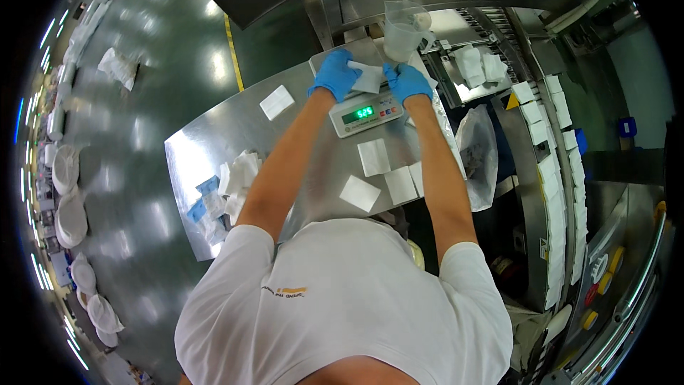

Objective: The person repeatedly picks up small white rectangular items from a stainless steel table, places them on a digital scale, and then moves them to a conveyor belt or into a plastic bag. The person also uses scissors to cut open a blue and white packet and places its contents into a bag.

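Note:
My gloved left hand (pixel 333 75) grips a flat white pad (pixel 368 79) by its left side, over the plate of a digital scale (pixel 365 113) with a lit green display. Close to the pad's right edge is my gloved right hand (pixel 410 84), its fingers curled; a bit of white shows beside it, and what it holds is hidden. On the steel table (pixel 306 142), one white pad (pixel 277 103) lies left of the scale. More pads, such as this white square (pixel 373 157) and a tilted one (pixel 360 193), lie in front of it.
A clear plastic jug (pixel 405 32) stands behind my right hand. White and blue crumpled pieces (pixel 214 203) are heaped at the table's left. To the right are a clear plastic bag (pixel 477 153), a machine tray with white packets (pixel 479 65) and a long row of white pads (pixel 550 192).

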`<state>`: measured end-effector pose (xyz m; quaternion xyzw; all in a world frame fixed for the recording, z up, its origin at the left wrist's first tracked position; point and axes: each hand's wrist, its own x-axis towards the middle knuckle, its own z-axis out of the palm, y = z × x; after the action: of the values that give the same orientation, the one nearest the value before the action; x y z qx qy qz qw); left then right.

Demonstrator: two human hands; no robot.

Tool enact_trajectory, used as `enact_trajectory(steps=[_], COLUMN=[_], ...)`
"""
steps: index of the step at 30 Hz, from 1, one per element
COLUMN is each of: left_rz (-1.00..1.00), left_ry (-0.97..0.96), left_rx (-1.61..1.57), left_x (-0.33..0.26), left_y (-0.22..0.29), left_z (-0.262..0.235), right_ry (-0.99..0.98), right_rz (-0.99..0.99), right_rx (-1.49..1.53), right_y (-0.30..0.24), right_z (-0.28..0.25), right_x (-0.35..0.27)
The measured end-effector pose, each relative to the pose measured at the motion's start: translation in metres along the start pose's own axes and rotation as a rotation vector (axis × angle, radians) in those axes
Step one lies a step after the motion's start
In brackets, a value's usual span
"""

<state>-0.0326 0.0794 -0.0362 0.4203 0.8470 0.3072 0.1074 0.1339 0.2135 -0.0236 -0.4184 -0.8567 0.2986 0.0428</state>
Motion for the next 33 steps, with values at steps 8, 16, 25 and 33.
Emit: enact_trajectory(steps=[8,16,25,33], left_rz=[0.048,0.301,0.412,0.221], left_ry=[-0.239,-0.537,-0.685,-0.576], left_rx=[-0.560,-0.554,-0.317,-0.518], left_x=[-0.023,-0.019,-0.021,-0.018], left_y=[0.047,0.139,0.160,0.135], left_z=[0.003,-0.029,0.042,0.016], right_ry=[-0.134,-0.247,-0.150,-0.198], right_rz=[-0.038,-0.125,0.010,-0.091], right_rx=[0.603,0.416,0.611,0.723], right_y=[0.039,0.052,0.145,0.149], right_z=[-0.009,-0.087,-0.035,-0.072], right_x=[-0.032,-0.063,-0.077,-0.088])
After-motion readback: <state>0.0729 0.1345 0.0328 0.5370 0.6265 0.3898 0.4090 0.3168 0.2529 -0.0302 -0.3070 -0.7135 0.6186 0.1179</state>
